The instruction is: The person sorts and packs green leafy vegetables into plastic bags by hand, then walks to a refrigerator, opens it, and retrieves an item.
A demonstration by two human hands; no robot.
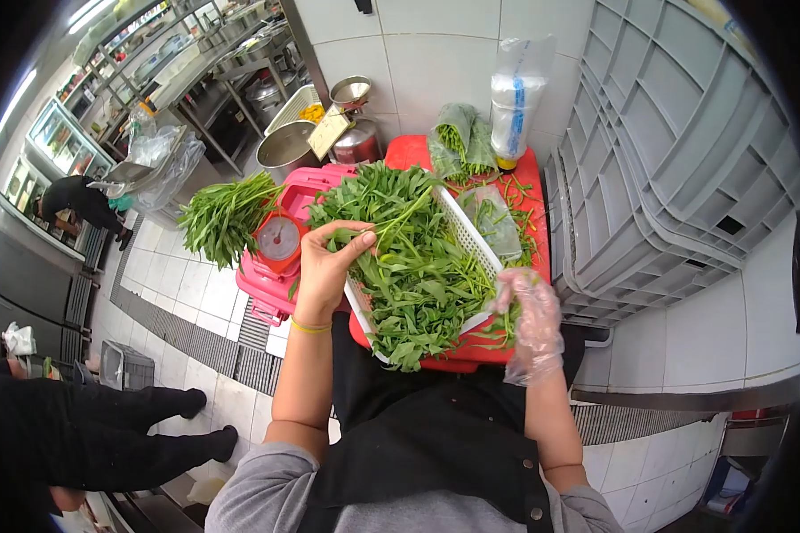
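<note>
My bare left hand [336, 266] is closed in a pinch on a leafy green stem [407, 216], above a white perforated basket [471, 233] heaped with leafy greens [418, 293]. On the basket's right side is my right hand [535, 327], in a clear plastic glove. Its fingers are curled beside some loose greens; whether any are held is hidden. The basket rests on a red surface [535, 213] in front of my lap. Cut stems and a clear plastic bag [496, 222] with bits of green lie to its right.
Bagged greens [458, 138] and a roll of plastic bags [517, 111] stand at the back. Left are a red dial scale [278, 238] bearing a greens bunch [229, 218], and a pink crate [262, 284]. Grey crates [667, 133] rise at right. Two people are at left.
</note>
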